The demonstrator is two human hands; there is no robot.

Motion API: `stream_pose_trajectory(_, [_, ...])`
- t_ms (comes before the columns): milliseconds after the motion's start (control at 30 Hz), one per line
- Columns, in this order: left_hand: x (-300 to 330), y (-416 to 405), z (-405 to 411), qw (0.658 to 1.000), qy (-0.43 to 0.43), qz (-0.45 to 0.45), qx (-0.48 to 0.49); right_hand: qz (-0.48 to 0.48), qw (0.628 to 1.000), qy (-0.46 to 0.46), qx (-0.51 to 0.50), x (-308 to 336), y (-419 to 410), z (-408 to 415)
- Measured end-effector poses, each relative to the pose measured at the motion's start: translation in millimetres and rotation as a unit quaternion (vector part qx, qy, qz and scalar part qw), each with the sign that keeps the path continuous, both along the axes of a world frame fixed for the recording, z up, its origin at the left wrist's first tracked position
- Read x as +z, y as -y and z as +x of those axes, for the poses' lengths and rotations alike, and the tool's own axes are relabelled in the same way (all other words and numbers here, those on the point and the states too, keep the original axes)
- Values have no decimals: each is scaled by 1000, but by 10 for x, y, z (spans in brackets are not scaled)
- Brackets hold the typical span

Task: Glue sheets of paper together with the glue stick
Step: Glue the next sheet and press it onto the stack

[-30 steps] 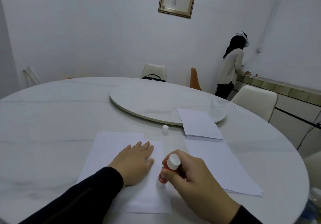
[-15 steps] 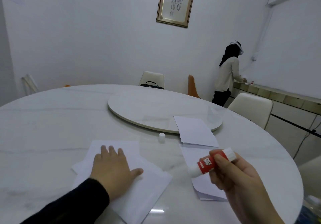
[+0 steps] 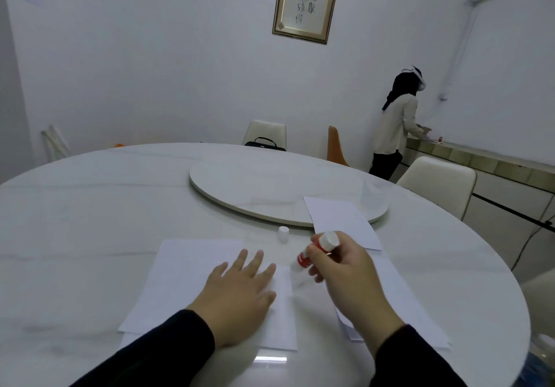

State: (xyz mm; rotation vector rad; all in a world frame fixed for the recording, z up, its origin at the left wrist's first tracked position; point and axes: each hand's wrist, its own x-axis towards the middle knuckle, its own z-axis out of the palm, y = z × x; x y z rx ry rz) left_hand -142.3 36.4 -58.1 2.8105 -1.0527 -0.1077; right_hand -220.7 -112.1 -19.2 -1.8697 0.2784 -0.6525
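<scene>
White marble round table (image 3: 90,221) with turntable (image 3: 270,188), white-walled room.

Round white marble-look table (image 3: 90,206): polished, glossy, faint grey veining, ceiling light reflected at 6 o'clock. Flat white paper sheets (image 3: 186,269): matt, smooth. Red-and-white plastic glue stick (image 3: 315,251): slight sheen. Small white plastic cap (image 3: 283,233) at 12 o'clock of the sheets. Black cloth sleeves (image 3: 156,353): matt.

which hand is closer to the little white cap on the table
Right. The right hand, holding the glue stick, is just right of the white cap; the left hand lies flat on the paper, farther toward the person.
</scene>
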Motion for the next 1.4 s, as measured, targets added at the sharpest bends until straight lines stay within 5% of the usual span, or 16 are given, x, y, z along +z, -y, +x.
stream_pose_trajectory(267, [-66, -43, 90, 999, -19, -3, -38, -107, 991, -76, 13, -187, -34, 314])
stream_pose_trajectory(633, [-56, -24, 100, 999, -21, 19, -39, -204, 972, -86, 76, -120, -152, -273])
stream_pose_trajectory(800, [-83, -30, 69, 999, -18, 20, -24, -142, 980, -89, 107, -106, -112, -493])
stream_pose_trajectory(1033, [66, -124, 222, 994, 14, 49, 93, 140, 986, 85, 22, 85, 171, -675])
stream_pose_trajectory(1100, [136, -281, 298, 997, 14, 71, 10, 139, 987, 87, 7, 134, 210, -716])
stream_pose_trajectory(1200, [155, -463, 307, 992, -100, 24, -74, 123, 989, 76, -15, 150, 235, -693])
stream_pose_trajectory(1400, [65, -217, 79, 998, 47, 39, -35, 27, 997, 66, 9, 133, 75, -294])
